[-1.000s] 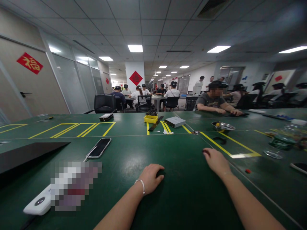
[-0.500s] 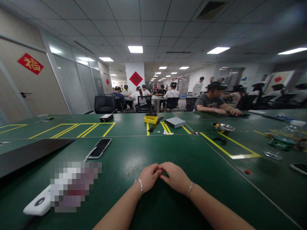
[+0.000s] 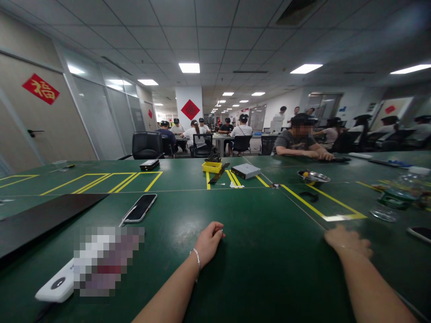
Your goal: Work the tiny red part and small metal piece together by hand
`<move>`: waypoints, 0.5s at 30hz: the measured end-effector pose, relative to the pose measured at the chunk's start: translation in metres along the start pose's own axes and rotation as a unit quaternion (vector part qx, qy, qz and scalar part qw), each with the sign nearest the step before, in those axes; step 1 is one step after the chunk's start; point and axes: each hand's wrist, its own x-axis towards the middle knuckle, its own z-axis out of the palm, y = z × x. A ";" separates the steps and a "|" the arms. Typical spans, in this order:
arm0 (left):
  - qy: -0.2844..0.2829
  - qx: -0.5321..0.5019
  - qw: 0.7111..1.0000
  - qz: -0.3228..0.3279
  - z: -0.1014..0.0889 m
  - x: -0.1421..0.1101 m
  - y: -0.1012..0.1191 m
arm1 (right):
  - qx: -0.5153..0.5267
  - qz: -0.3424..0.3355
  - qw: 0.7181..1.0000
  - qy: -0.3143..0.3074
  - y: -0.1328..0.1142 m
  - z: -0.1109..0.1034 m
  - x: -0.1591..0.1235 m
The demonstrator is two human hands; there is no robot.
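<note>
My left hand (image 3: 208, 242), with a thin silver bracelet at the wrist, rests on the green workbench (image 3: 269, 269), fingers curled and holding nothing. My right hand (image 3: 346, 240) lies flat further right, near a yellow-taped rectangle (image 3: 340, 211). It covers the spot where a small red piece lay. Nearest my left hand is a black smartphone (image 3: 140, 208), and a white device (image 3: 55, 286) lies at the lower left, partly under a pixelated patch. Another phone (image 3: 419, 233) lies at the right edge.
A person in a grey shirt (image 3: 292, 141) sits across the bench. Beyond stand a yellow bin (image 3: 212, 167), a grey box (image 3: 245, 171) and a metal bowl (image 3: 313, 177). A black slab (image 3: 43, 215) lies at the left. Further people sit at tables behind.
My hands have parted from touching each other. My right hand has moved right over the small red piece, hiding it, and my left hand has curled a little.
</note>
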 end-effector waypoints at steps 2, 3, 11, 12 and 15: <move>0.004 -0.020 1.000 0.006 0.001 0.001 -0.002 | -0.010 0.080 0.995 -0.053 0.006 -0.001 0.001; 0.003 -0.027 1.000 0.008 0.001 0.001 -0.003 | -0.014 0.090 0.993 -0.071 0.005 -0.002 -0.001; -0.011 -0.014 1.000 -0.001 0.001 -0.001 0.002 | -0.060 -0.011 0.997 -0.036 -0.015 -0.008 -0.011; -0.011 -0.014 1.000 -0.002 0.001 -0.001 0.003 | -0.053 -0.029 0.997 -0.038 -0.019 -0.008 -0.012; -0.011 -0.012 1.000 -0.003 0.000 -0.001 0.003 | -0.002 -0.116 0.993 -0.016 -0.041 -0.009 -0.020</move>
